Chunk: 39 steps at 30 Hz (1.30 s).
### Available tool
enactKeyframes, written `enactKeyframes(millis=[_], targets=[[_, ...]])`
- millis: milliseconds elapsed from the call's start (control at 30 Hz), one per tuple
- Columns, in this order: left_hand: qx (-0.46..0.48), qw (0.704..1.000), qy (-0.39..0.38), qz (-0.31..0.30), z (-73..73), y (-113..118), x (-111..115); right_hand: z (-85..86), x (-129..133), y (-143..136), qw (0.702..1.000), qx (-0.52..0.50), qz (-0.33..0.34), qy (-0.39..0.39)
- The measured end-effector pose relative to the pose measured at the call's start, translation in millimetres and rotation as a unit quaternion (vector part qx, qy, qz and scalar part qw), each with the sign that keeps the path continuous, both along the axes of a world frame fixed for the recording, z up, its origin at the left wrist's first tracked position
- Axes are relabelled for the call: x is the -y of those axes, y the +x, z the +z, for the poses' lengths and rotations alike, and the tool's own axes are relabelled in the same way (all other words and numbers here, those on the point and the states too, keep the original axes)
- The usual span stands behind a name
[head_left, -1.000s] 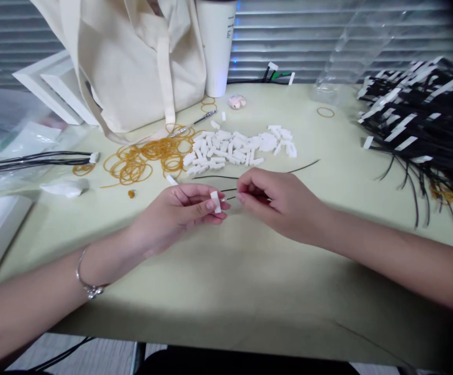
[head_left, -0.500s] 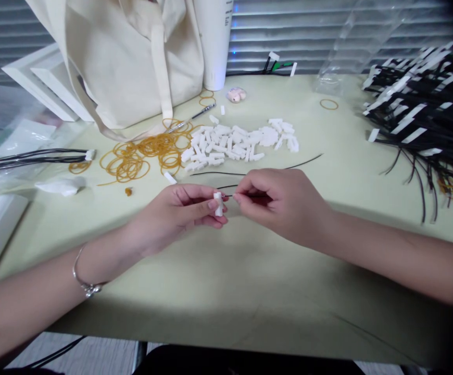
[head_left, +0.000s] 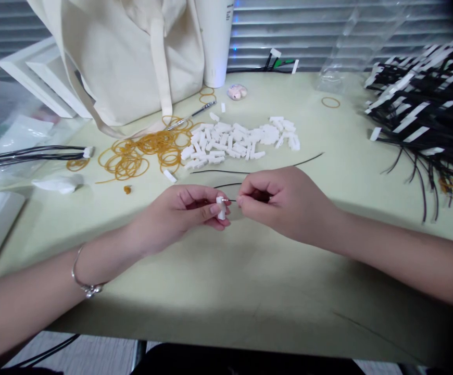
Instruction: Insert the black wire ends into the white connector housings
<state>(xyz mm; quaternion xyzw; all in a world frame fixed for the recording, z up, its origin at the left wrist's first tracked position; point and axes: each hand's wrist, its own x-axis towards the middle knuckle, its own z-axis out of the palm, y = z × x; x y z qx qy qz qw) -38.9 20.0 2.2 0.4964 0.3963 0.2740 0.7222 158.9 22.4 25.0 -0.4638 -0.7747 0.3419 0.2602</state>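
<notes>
Between thumb and fingers, my left hand [head_left: 191, 208] pinches a small white plastic connector housing [head_left: 221, 208], held upright. My right hand [head_left: 277, 200] is closed on a thin black wire [head_left: 232, 200], whose tip points left and meets the upper part of the housing. Whether the tip sits inside the housing is too small to tell. Just behind the hands, other black wires [head_left: 221, 172] lie on the table. Beyond them is a heap of loose white connector housings [head_left: 230, 140], with one stray housing [head_left: 170, 176] nearer to my left hand.
Yellow rubber bands [head_left: 133, 156] lie left of the heap, by a pen-like tool [head_left: 191, 115] and a canvas bag [head_left: 133, 67]. Black wires with white connectors [head_left: 417, 120] are piled at right. A white box [head_left: 0, 224] stands at left, near bundled wires [head_left: 35, 153].
The connector housing and my left hand have shifted slightly right and down. My right hand has moved a little to the right, still gripping the wire.
</notes>
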Motion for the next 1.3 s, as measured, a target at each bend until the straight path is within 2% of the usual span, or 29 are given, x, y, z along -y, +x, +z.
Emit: enactKeyframes(millis=[200, 467, 667, 767, 833, 900, 967, 1033, 1100, 1200, 1300], targets=[[-0.035, 0.999, 0.02, -0.001, 2.8, 1, 1, -0.8, -1, -2, 1.0, -0.002, -0.008, -0.024], [-0.121, 0.987, 0.108, -0.011, 4.0, 5, 5, -7.0, 4, -4, 0.999, 0.02, -0.004, -0.033], [-0.173, 0.974, 0.144, -0.03, 5.9, 7, 8, -10.9, 8, -9, 0.998, 0.047, -0.002, -0.044], [-0.173, 0.972, 0.158, -0.032, 6.1, 6, 10, -4.8, 5, -5, 0.995, 0.087, 0.018, -0.045], [-0.169, 0.968, 0.181, -0.033, 5.9, 6, 13, 3.9, -3, 1, 0.99, 0.118, 0.057, -0.058], [-0.179, 0.952, 0.245, -0.048, 5.7, 5, 18, 12.3, -15, 5, 0.986, 0.126, 0.097, -0.05], [-0.194, 0.917, 0.34, -0.077, 5.5, 6, 23, 14.7, -30, 1, 0.986, 0.117, 0.115, -0.005], [-0.203, 0.883, 0.41, -0.099, 5.7, 6, 27, 7.9, -42, -14, 0.981, 0.12, 0.147, 0.048], [-0.202, 0.871, 0.436, -0.105, 6.1, 6, 27, -5.7, -50, -35, 0.968, 0.139, 0.197, 0.076], [-0.2, 0.881, 0.415, -0.108, 6.5, 5, 25, -25.4, -56, -64, 0.954, 0.152, 0.239, 0.094], [-0.184, 0.923, 0.32, -0.107, 5.3, 3, 21, -27.0, -58, -69, 0.959, 0.151, 0.216, 0.105]])
